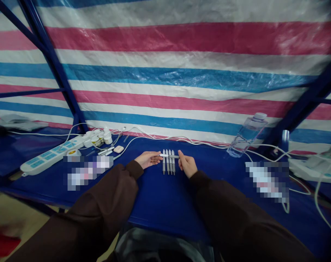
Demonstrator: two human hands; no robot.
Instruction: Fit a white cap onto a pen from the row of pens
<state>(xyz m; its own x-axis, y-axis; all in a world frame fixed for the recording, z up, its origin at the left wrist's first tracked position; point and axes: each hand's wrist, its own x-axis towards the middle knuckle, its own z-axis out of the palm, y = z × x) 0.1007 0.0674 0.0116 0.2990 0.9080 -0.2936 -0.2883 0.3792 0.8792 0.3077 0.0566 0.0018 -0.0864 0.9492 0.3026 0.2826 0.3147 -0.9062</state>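
A white and grey pen (169, 156) is held level between my two hands, above several similar pens (168, 167) that lie side by side on the blue table (154, 196). My left hand (149, 159) pinches the pen's left end between thumb and fingers. At its right end, my right hand (187, 163) is closed on the pen with curled fingers. The row of pens points away from me, and the held pen crosses over their upper part.
At the left lie a white power strip (51, 154) with plugs, a small pale case (118, 149) and a blurred item. A clear bottle (247, 134) leans at the right, near cables, a blurred item and a metal cylinder (285, 136). Striped sheeting hangs behind.
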